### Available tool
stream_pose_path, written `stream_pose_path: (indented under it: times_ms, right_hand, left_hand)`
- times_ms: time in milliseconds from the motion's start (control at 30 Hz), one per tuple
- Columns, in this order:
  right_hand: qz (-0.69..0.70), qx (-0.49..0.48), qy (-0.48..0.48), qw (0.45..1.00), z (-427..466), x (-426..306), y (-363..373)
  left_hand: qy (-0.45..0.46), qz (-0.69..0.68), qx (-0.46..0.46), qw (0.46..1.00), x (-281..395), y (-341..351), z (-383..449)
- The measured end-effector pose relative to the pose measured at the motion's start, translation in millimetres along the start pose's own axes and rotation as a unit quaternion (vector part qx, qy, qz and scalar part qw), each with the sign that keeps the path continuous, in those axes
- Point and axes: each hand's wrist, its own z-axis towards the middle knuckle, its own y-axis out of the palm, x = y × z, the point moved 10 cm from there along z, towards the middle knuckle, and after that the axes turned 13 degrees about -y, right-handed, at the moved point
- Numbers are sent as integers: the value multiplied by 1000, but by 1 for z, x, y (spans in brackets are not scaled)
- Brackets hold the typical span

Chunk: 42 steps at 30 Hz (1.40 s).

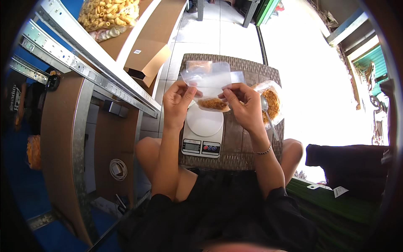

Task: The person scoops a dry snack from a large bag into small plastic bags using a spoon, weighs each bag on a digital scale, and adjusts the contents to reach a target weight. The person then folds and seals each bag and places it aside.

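Observation:
Between them, my left hand (180, 100) and my right hand (242, 102) hold a small clear plastic bag (214, 104) by its upper part. Orange-brown shredded food (211, 103) fills the bag's lower end. It hangs just past the far edge of a white digital kitchen scale (204, 124), whose round platform shows below it; contact cannot be told. To the right, a large open plastic bag (277, 119) of the same shredded food stands near my right wrist. A metal spoon (270, 118) rests across it, its bowl on the food.
The woven rattan-style table (233, 157) carries more clear plastic bags (237, 77) and a filled packet (199, 65) beyond my hands. A metal-framed shelf (94, 78) rises on the left, with an open cardboard box (151, 67) and a bag of tube-shaped snacks (108, 14).

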Motion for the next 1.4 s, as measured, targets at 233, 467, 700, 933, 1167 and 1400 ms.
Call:
stream_pose_path:
  times_ms: [233, 467, 700, 933, 1167, 1400]
  right_hand:
    - [81, -2, -5, 997, 7, 10, -2]
    - [-69, 7, -81, 994, 16, -28, -13]
    - [-118, -115, -158, 974, 41, -70, 11]
    - [-152, -192, -220, 944, 51, -109, 27]
    - [-151, -12, -202, 968, 59, -115, -31]
    - [-150, -70, -130, 978, 26, -48, -13]
  left_hand:
    - [-14, 40, -34, 999, -6, 14, -6]
    - [9, 30, -13, 999, 2, 12, -8]
    - [21, 57, -29, 998, 5, 17, -12]
    - [-4, 252, -135, 958, -5, 39, -12]
    - [-48, -47, -112, 991, -18, 34, -4]
    - [-28, -32, -120, 992, -21, 41, -2]
